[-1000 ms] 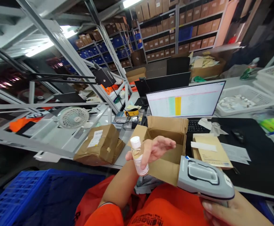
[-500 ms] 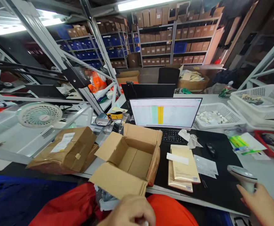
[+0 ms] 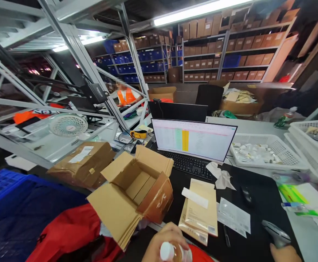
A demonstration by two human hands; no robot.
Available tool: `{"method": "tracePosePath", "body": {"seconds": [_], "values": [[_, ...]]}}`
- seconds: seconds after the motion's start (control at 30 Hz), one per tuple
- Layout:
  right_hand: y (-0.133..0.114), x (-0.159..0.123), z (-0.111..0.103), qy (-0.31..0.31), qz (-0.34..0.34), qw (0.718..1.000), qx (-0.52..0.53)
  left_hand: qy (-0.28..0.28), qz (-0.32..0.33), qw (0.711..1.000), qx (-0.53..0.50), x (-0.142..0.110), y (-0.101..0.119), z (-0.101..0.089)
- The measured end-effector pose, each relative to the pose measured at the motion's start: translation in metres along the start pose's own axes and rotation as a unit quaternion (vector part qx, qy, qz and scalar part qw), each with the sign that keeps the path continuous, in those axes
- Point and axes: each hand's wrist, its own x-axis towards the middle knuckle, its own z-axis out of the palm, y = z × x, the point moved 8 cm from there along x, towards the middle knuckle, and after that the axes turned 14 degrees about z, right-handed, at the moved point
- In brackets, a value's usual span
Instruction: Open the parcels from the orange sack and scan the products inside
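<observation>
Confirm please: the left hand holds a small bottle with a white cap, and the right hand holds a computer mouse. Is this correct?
Not right: the head view shows the right hand holding a handheld barcode scanner, not a mouse. The left hand holding the small white-capped bottle is as you said.

Tall metal shelves (image 3: 202,54) packed with cardboard boxes (image 3: 254,58) and blue bins (image 3: 231,60) stand under a bright ceiling light (image 3: 199,12).

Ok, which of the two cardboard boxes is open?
The carton in front of you: flaps up, inside showing. The parcel to its left is shut, with a white label.
</observation>
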Motion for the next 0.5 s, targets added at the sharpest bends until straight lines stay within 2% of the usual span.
{"method": "tracePosePath", "body": {"seconds": [0.03, 0.1, 0.13, 0.17, 0.2, 0.23, 0.27, 0.3, 0.33, 0.37, 0.4, 0.43, 0.5], "values": [[-0.009, -0.009, -0.006, 0.04, 0.003, 0.999, -0.006, 0.022, -0.001, 1.0, 0.01, 0.002, -0.003, 0.002], [-0.048, -0.041, -0.02, 0.097, -0.071, 0.993, 0.021, 0.053, -0.01, 0.998, 0.016, 0.007, -0.012, 0.01], [-0.074, -0.061, -0.023, 0.07, -0.132, 0.988, 0.048, 0.064, -0.02, 0.998, 0.012, 0.01, -0.019, 0.015], [-0.1, -0.084, -0.021, -0.003, -0.186, 0.979, 0.079, 0.07, -0.034, 0.997, 0.005, 0.014, -0.026, 0.022], [-0.124, -0.111, -0.014, -0.128, -0.221, 0.96, 0.111, 0.074, -0.052, 0.996, -0.003, 0.019, -0.035, 0.03], [-0.143, -0.14, -0.007, -0.261, -0.228, 0.928, 0.139, 0.076, -0.07, 0.995, -0.013, 0.024, -0.044, 0.038], [-0.161, -0.177, -0.001, -0.398, -0.242, 0.872, 0.148, 0.075, -0.089, 0.993, -0.023, 0.029, -0.053, 0.046], [-0.175, -0.214, -0.002, -0.496, -0.268, 0.812, 0.148, 0.072, -0.106, 0.991, -0.03, 0.034, -0.062, 0.053], [-0.186, -0.247, -0.007, -0.556, -0.304, 0.762, 0.134, 0.066, -0.12, 0.99, -0.033, 0.038, -0.069, 0.061], [-0.193, -0.273, -0.014, -0.582, -0.34, 0.73, 0.116, 0.061, -0.128, 0.99, -0.029, 0.041, -0.076, 0.066], [-0.197, -0.292, -0.019, -0.587, -0.37, 0.713, 0.102, 0.06, -0.13, 0.99, -0.017, 0.044, -0.082, 0.07], [-0.2, -0.305, -0.023, -0.581, -0.393, 0.707, 0.091, 0.061, -0.129, 0.99, 0.0, 0.046, -0.086, 0.073], [-0.2, -0.311, -0.026, -0.565, -0.413, 0.71, 0.083, 0.062, -0.124, 0.99, 0.023, 0.046, -0.094, 0.077]]}}
